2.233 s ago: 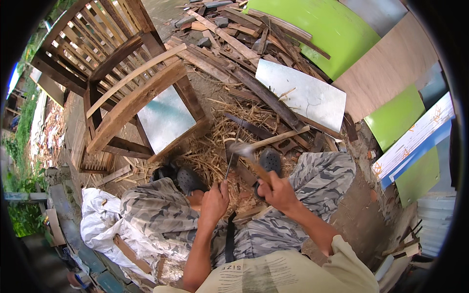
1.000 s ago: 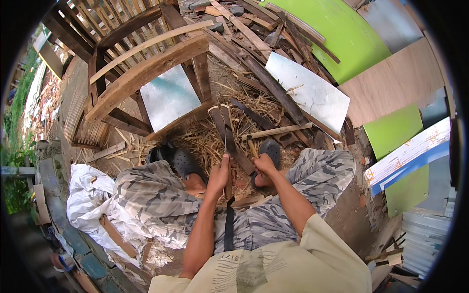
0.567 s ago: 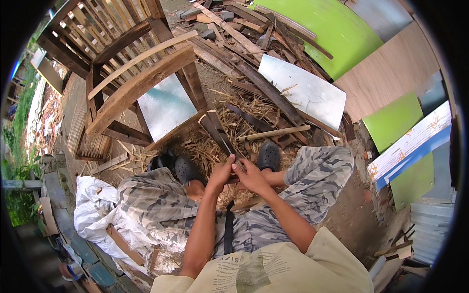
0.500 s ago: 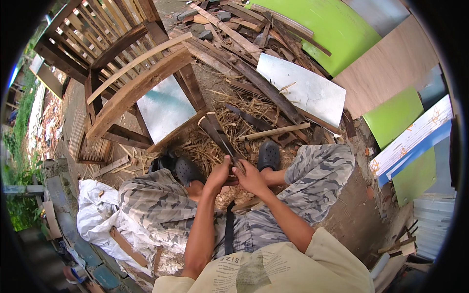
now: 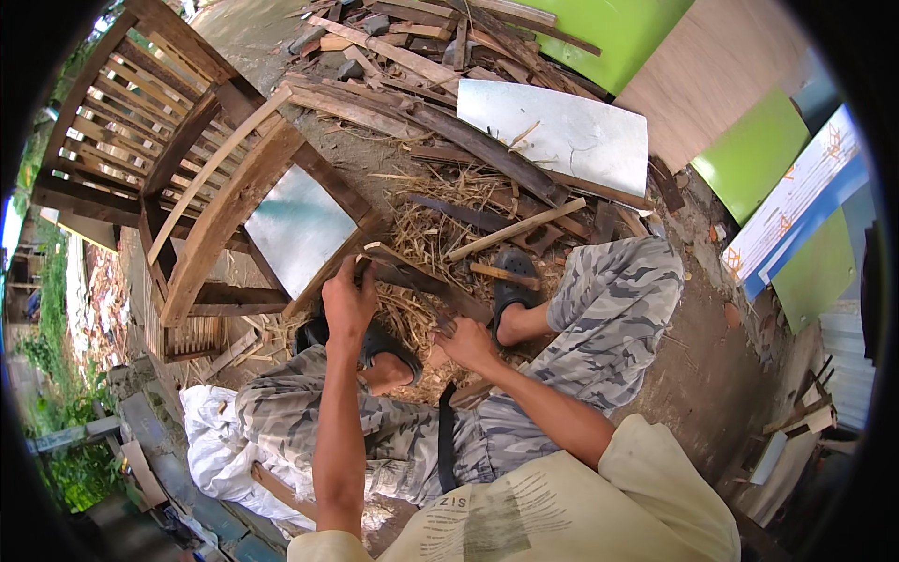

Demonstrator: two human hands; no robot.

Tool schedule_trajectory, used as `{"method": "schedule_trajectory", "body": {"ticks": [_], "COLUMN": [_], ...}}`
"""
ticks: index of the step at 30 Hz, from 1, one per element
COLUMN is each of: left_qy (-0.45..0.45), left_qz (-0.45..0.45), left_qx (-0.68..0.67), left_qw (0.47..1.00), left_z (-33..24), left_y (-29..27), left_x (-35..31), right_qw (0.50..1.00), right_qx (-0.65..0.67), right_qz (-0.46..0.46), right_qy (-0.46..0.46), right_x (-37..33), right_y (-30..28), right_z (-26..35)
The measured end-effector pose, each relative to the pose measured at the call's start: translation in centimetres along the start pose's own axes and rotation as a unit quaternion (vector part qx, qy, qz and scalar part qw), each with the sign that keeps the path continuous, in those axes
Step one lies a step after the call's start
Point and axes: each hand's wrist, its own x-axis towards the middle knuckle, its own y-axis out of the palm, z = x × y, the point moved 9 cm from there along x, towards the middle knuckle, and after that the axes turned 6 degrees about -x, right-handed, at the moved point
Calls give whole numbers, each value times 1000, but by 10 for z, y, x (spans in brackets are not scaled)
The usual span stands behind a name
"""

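Observation:
My left hand (image 5: 349, 304) is raised in front of my left knee, its fingers closed at the far end of a dark strip of split wood or bamboo (image 5: 426, 279). The strip has a pale cut end and slants down to the right. Near its lower end my right hand (image 5: 468, 345) is closed around a small dark piece; what that is, the fingers hide. Below both hands are wood shavings (image 5: 403, 314) between my dark clogs (image 5: 513, 281). A short light strip (image 5: 506, 274) lies across the right clog.
A wooden chair frame (image 5: 225, 211) with slats lies tilted at the left, a pale sheet (image 5: 298, 229) inside it. Scrap planks (image 5: 403, 47) are piled ahead, beside a white panel (image 5: 552, 131). Green boards (image 5: 749, 155) stand right. A white sack (image 5: 220, 445) is by my left leg.
My hands have come apart: the left has moved up and left, the right slightly down. The strip now lies flatter between them. A short light strip appears on the right clog.

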Motion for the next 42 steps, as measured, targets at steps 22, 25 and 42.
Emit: {"method": "schedule_trajectory", "body": {"ticks": [22,25,42], "left_qy": [-83,-117,-139], "left_qz": [-118,-122,-400], "left_qx": [-121,-148,-312], "left_qw": [982,975,850], "left_z": [46,61,77], "left_y": [-14,-12,-93], "left_x": [-14,-18,-40], "right_qw": [999,998,931], "right_qx": [-28,-18,-236], "right_qz": [24,20,251], "right_qy": [30,48,118], "right_x": [5,5,17], "right_y": [21,12,80], "right_z": [-31,-24,-125]}}
